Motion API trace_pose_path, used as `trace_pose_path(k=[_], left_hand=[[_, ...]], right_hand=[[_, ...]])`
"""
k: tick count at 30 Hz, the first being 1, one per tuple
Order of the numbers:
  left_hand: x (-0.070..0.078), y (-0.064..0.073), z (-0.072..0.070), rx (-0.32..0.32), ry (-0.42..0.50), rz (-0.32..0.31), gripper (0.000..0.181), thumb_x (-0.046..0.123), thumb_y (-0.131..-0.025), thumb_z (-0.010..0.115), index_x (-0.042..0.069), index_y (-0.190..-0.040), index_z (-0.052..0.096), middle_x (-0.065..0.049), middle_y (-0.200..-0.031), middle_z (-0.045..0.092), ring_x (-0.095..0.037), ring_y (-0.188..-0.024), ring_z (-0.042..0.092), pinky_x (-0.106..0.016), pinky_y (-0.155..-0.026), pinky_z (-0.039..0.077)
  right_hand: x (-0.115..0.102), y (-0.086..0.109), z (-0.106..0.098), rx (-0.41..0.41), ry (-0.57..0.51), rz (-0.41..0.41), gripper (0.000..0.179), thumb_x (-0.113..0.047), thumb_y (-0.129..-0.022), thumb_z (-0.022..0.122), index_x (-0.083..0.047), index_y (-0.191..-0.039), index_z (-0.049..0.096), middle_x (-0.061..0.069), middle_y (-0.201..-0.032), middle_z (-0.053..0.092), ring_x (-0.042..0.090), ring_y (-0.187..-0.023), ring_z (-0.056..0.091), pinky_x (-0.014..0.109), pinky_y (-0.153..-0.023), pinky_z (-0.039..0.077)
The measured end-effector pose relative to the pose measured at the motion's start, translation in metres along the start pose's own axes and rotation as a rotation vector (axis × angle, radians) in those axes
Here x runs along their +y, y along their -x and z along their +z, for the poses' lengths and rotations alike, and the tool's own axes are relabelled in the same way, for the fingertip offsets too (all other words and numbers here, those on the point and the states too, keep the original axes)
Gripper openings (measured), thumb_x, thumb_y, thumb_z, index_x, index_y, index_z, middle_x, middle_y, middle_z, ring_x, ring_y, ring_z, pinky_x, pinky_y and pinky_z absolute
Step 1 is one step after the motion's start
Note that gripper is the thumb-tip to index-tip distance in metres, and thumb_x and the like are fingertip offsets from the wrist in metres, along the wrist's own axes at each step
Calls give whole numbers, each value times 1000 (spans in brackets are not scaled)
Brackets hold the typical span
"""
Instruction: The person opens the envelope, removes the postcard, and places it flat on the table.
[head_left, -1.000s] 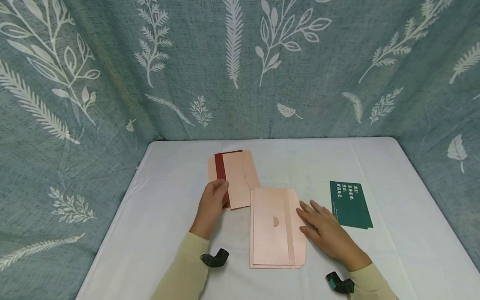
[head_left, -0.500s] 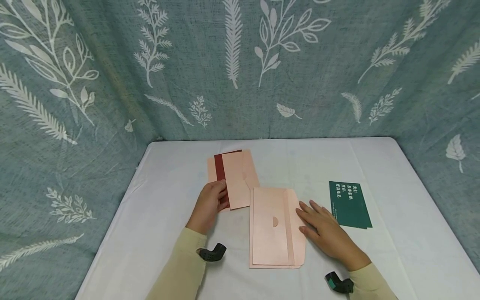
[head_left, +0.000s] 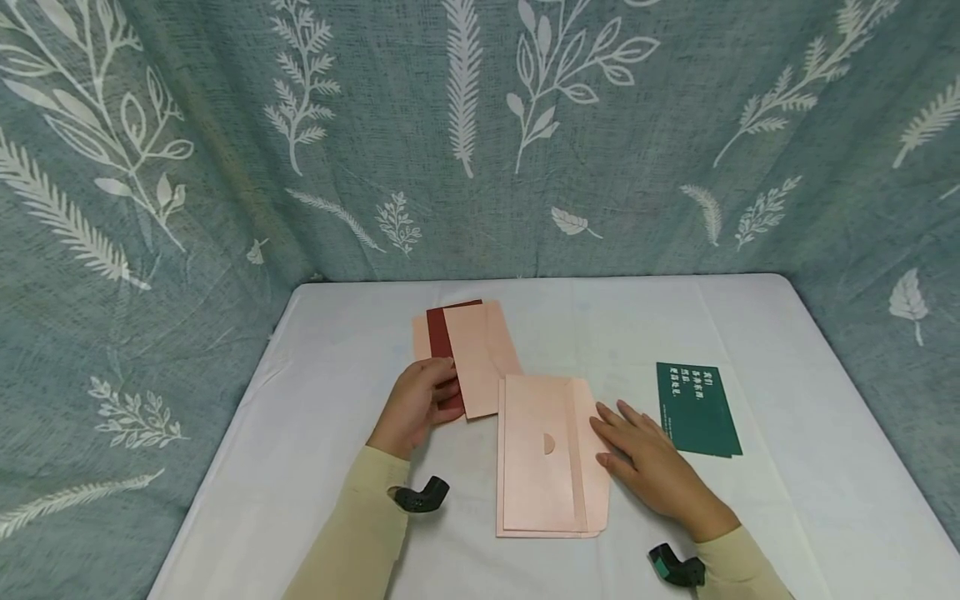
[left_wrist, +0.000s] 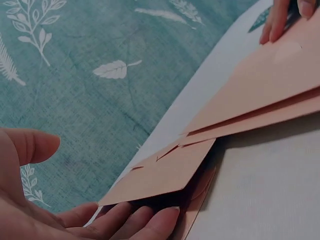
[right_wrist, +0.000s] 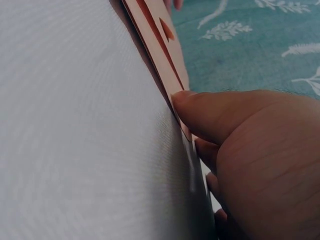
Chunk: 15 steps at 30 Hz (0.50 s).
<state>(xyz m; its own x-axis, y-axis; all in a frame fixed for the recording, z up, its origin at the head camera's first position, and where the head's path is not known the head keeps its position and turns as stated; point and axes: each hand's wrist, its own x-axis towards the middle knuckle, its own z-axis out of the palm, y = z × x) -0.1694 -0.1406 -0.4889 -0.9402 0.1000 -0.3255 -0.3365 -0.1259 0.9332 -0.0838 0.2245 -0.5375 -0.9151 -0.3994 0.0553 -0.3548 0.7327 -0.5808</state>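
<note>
Beside the pale pink envelope (head_left: 480, 350) at the back is my left hand (head_left: 418, 400), its fingers (left_wrist: 115, 220) tucked under the envelope's near edge and its thumb held well apart. The envelope lies across a dark red card (head_left: 439, 333), which rests over more pink paper (head_left: 421, 337). Nearer to me, two stacked pink envelopes (head_left: 534, 492) lie upright with a flap at the right and a half-round notch in the middle. My right hand (head_left: 658, 471) rests with spread fingertips on the right edge of this stack.
Green cards (head_left: 697, 408) with white writing lie to the right, just beyond my right hand. A white cloth covers the table (head_left: 337, 350). Behind it hangs a teal curtain (head_left: 495, 217) with white leaf prints.
My left hand has shifted slightly left and its thumb has come off the envelope, with the fingers now under the edge. The right hand has stayed in place.
</note>
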Motion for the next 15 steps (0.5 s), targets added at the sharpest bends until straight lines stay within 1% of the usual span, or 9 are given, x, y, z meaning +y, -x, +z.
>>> trace_pose_path(k=[3, 5, 7, 9, 12, 15], left_hand=[[0, 0, 1, -20, 19, 2, 60, 29, -112, 56, -10, -154, 39, -27, -148, 50, -33, -118, 60, -44, -87, 61], [-1, 0, 1, -35, 38, 8, 59, 28, -112, 55, -11, -153, 39, -27, -148, 50, -33, -117, 62, -44, -88, 61], [-2, -1, 3, -44, 61, 13, 55, 26, -112, 54, -13, -150, 44, -28, -145, 54, -32, -115, 66, -44, -87, 61], [-4, -1, 4, -45, 81, 19, 49, 22, -112, 54, -14, -145, 49, -28, -138, 61, -29, -110, 69, -44, -85, 62], [-6, -3, 7, -20, 79, 24, 44, 18, -111, 56, -12, -143, 51, -27, -128, 66, -28, -105, 71, -43, -81, 63], [-9, -5, 10, 32, 51, 7, 50, 14, -109, 60, -8, -151, 45, -23, -128, 63, -28, -107, 67, -41, -80, 63]], right_hand=[[1, 0, 1, -1, 0, -2, 55, -32, -110, 68, -8, -159, 57, 9, -170, 42, 41, -160, 26, 66, -125, 16], [2, 0, 1, -1, -1, -4, 56, -32, -110, 67, -8, -159, 57, 8, -170, 42, 41, -160, 26, 66, -125, 16], [2, -1, 1, -3, -1, -3, 56, -32, -110, 68, -8, -159, 57, 8, -170, 42, 41, -160, 25, 66, -125, 16], [2, -1, 1, -4, 1, -3, 56, -32, -110, 68, -8, -159, 57, 8, -170, 42, 41, -160, 25, 66, -125, 15], [3, -1, 1, -4, 4, -3, 56, -31, -109, 68, -7, -159, 57, 8, -170, 42, 41, -160, 25, 66, -125, 16], [2, 0, 1, 11, 5, -16, 55, -30, -109, 69, -6, -158, 58, 10, -169, 43, 43, -159, 27, 67, -124, 17]])
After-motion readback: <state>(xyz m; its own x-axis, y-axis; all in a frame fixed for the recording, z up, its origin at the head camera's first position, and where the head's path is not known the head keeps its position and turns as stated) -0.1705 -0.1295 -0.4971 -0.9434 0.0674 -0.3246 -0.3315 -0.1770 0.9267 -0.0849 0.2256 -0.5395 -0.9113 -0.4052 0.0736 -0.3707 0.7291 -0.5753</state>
